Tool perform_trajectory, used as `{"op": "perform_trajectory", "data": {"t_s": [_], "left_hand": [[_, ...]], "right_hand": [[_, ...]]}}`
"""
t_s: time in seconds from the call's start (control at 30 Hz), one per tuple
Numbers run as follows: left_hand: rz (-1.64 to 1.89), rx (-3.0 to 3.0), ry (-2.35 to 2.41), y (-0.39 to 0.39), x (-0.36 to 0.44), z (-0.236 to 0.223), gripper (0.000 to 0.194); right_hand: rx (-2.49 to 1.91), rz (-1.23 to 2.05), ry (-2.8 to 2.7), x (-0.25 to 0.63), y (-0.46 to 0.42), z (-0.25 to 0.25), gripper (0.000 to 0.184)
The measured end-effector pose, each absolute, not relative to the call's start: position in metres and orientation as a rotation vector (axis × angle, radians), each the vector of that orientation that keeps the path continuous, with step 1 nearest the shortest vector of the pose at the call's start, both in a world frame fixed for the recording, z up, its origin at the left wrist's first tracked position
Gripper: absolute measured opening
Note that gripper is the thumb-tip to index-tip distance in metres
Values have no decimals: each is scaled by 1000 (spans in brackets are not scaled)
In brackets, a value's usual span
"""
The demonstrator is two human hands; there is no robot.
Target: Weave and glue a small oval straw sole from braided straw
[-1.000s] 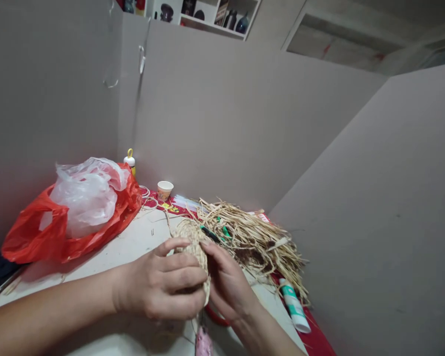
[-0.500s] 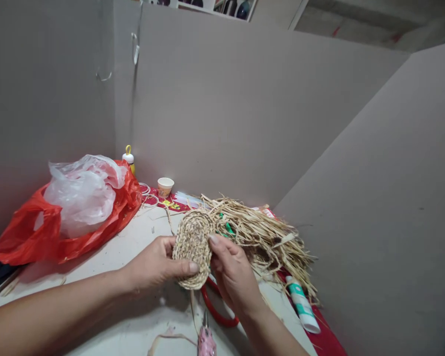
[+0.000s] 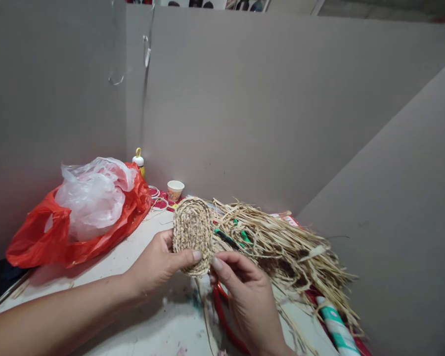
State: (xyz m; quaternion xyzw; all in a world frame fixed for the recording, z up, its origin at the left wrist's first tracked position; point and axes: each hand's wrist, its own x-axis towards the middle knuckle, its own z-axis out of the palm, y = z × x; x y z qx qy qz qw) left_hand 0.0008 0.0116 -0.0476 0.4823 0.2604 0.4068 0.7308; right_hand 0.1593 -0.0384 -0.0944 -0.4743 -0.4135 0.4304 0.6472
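Note:
An oval mat of braided straw is held up above the table, with my left hand closed around its left edge, thumb across the front. My right hand is at the mat's lower right edge, thumb and forefinger pinched together. What lies in that pinch is too small to make out. A loose straw strand hangs below the mat. Behind my right hand are red looped handles, apparently of scissors, partly hidden.
A heap of dry straw with green-handled tools lies right. On the left sit a red plastic bag and clear plastic. A paper cup, a yellow-and-white bottle and a green-and-white tube stand or lie around. Grey panels enclose the table.
My right hand has slid down the mat's right edge toward its lower corner, while my left hand keeps its hold. The view has shifted, and the pink-handled tool has nearly left it.

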Motion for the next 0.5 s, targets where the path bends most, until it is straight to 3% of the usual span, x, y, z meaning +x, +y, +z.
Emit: {"op": "perform_trajectory", "data": {"t_s": [0.37, 0.5], "left_hand": [[870, 1088, 604, 10, 3, -49, 25], [868, 1116, 612, 10, 3, -50, 23]], "right_hand": [[-1001, 1176, -820, 159, -35, -86, 21], [-1054, 1106, -905, 160, -37, -89, 20]]}}
